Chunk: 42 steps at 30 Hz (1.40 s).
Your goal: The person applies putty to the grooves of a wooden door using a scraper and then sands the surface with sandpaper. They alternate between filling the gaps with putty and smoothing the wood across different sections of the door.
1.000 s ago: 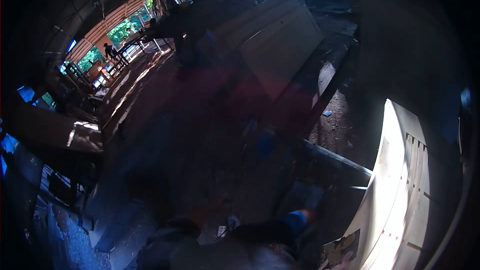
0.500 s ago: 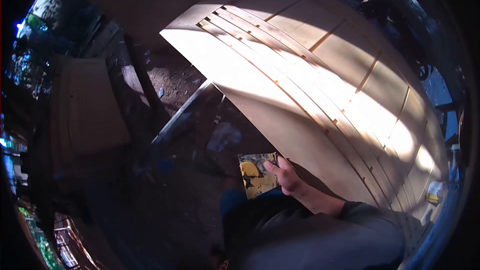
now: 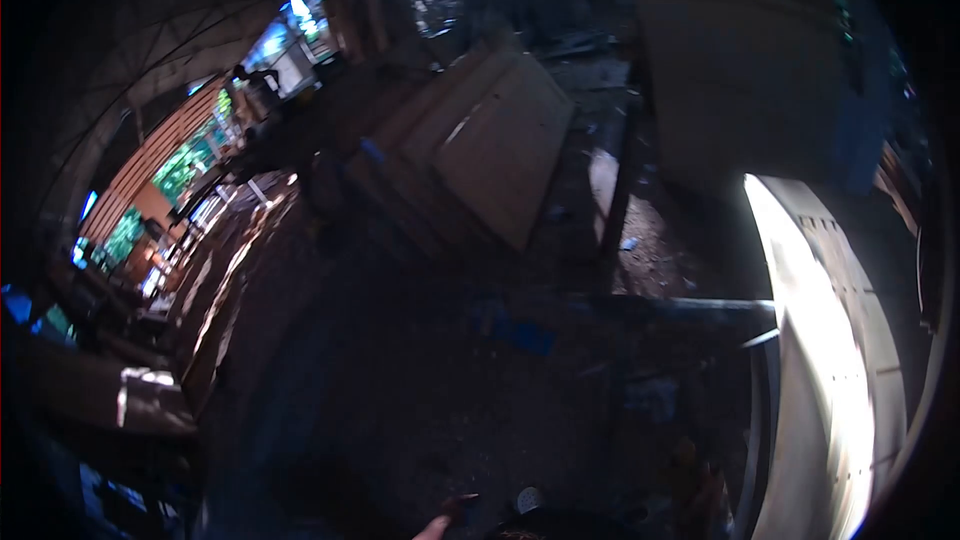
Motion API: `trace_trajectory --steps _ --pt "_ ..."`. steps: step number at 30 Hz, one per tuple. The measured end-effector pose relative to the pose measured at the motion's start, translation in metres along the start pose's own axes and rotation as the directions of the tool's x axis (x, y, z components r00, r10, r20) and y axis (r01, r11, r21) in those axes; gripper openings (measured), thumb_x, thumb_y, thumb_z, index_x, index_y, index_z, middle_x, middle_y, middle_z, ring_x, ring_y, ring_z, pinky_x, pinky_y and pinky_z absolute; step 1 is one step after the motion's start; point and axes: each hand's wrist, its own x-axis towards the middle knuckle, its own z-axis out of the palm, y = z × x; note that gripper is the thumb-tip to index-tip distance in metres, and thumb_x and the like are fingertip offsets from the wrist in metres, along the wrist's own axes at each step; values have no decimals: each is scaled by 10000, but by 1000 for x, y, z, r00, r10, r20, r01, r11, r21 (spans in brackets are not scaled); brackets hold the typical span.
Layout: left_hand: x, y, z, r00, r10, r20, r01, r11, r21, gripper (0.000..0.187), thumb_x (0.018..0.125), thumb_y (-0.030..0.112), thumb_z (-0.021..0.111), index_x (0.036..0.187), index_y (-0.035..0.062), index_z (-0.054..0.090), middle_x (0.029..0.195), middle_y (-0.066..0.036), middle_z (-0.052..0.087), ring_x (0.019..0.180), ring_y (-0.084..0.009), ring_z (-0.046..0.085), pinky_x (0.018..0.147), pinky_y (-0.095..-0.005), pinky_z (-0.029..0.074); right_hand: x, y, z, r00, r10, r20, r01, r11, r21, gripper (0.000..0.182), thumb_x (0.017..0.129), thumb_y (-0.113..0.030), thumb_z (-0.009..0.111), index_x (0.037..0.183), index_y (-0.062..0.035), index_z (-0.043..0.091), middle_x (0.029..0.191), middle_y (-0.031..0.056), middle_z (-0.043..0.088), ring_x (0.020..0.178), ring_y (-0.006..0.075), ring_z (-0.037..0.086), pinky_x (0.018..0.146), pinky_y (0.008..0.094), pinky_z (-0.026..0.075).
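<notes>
At the bottom edge, only part of my left hand shows, its fingers closed beside a small dark reddish piece that I cannot make out. In deep shadow at the lower right, my right hand is dim; by it is a yellowish patch of the small putty-smeared plate, whose outline is lost in the dark. Right of that hand, a large pale wooden panel with slots and slats runs up the view, sunlit along its middle.
A bar-like support meets the panel's left edge. Wooden boards lean in a stack beyond the dark floor. A long plank lies behind them. Far left, a person stands near a slatted opening. A round pale object lies low in front.
My view has swung left, so the panel has shifted to the right edge. The right hand with the plate went from bright to dim at the lower right. My left hand has come into view.
</notes>
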Motion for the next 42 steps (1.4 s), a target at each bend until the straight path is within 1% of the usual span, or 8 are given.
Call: trace_trajectory --steps 5,11,16,23,26,28,34,42 --pt "-19 -119 20 943 -270 193 331 725 -603 558 655 -7 501 1188 110 620 1040 -51 672 927 -142 605 832 -297 480 -29 27 106 990 68 120 -26 947 -321 320 942 -183 493 1214 -21 444 1104 118 557 971 220 595 776 342 539" --pt "-41 -228 3 898 -432 77 389 703 -595 487 680 41 544 1146 140 647 1010 -87 685 902 -171 628 787 -331 494 -68 81 220 969 206 138 -174 961 -215 304 940 -179 496 1179 8 472 1049 131 587 932 227 616 761 365 540" --pt "-35 -254 -1 941 -197 -274 70 908 -413 501 678 -25 466 1134 92 640 966 -160 676 869 -247 658 769 -343 502 -77 115 283 924 290 250 -258 954 -153 282 941 -180 488 1153 6 482 1040 138 605 916 267 636 791 401 541" --pt "3 -186 -53 945 -237 224 316 501 -805 560 636 -92 487 1183 -22 586 909 -58 647 776 -154 609 735 -278 493 -43 131 324 906 362 218 -325 927 -187 261 941 -130 478 1164 5 477 1047 127 613 922 222 635 806 350 531" --pt "45 -174 -79 931 -255 262 349 400 -848 552 637 -83 507 1181 -29 583 918 -69 641 784 -171 613 743 -288 494 -14 151 329 909 369 193 -346 927 -144 251 944 -125 468 1160 0 485 1051 120 616 925 217 635 818 341 525" --pt "104 -210 -87 976 -217 3 148 652 -744 566 628 -83 519 1191 -44 558 1007 -124 628 915 -222 603 795 -308 488 11 166 348 922 352 161 -329 932 -149 247 948 -136 456 1154 -6 493 1051 114 619 926 210 635 824 339 522" --pt "223 0 -314 870 41 -491 -318 808 -496 573 630 -48 583 1180 15 436 1098 -114 492 1012 -214 505 893 -322 417 133 210 405 942 304 143 -325 933 154 255 956 -188 440 1135 -21 512 1073 101 620 931 194 635 822 331 519" --pt "378 244 -460 843 535 51 -457 764 -456 229 663 1 623 892 1 633 838 -23 618 800 -86 551 736 -228 442 283 177 538 998 63 30 -66 992 111 194 927 -142 509 1073 -18 540 981 75 640 871 171 633 783 309 508"
